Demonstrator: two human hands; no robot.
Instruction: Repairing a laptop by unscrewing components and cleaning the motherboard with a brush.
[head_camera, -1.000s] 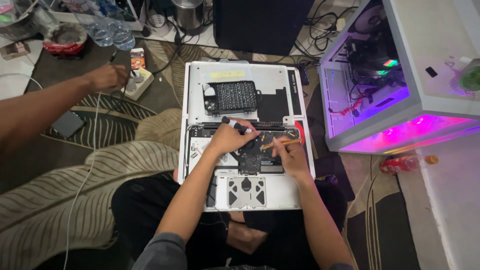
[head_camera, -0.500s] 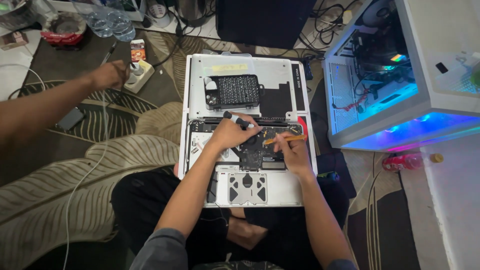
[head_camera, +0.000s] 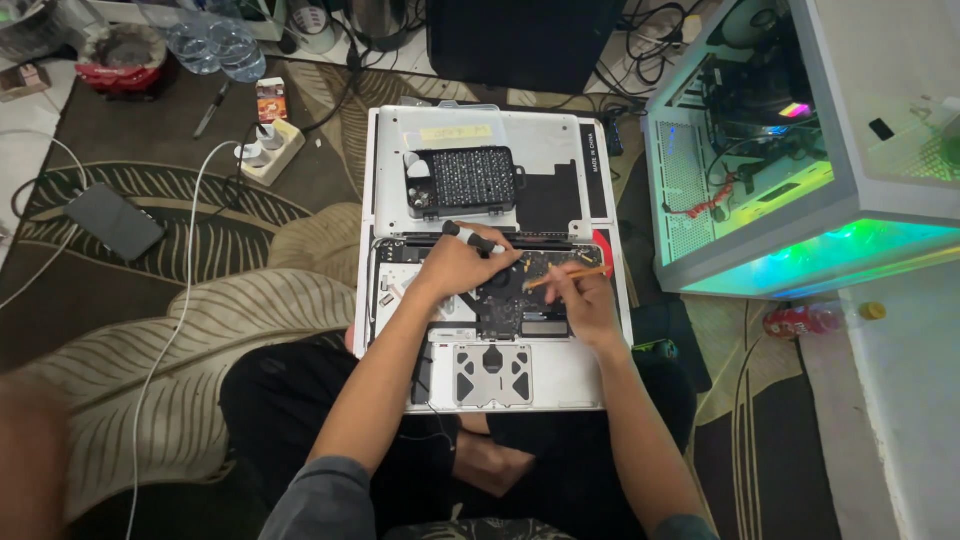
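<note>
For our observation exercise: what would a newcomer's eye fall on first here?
The opened silver laptop on the lap, its dark circuit board bared, at centre. The left hand grips a black-and-grey screwdriver; the right hand holds a thin orange stick. At right, a white glass-sided computer case glows green.

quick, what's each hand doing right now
Left hand: closed on a screwdriver.
Right hand: closed on a thin stick tool over the laptop board.

laptop (head_camera: 560, 375) silver, dark circuit board | bit case (head_camera: 462, 182) black, dotted grid | rug (head_camera: 200, 320) dark brown, cream leaf pattern | PC case (head_camera: 850, 215) white, green-lit | bottle (head_camera: 800, 321) lower right, red
</note>
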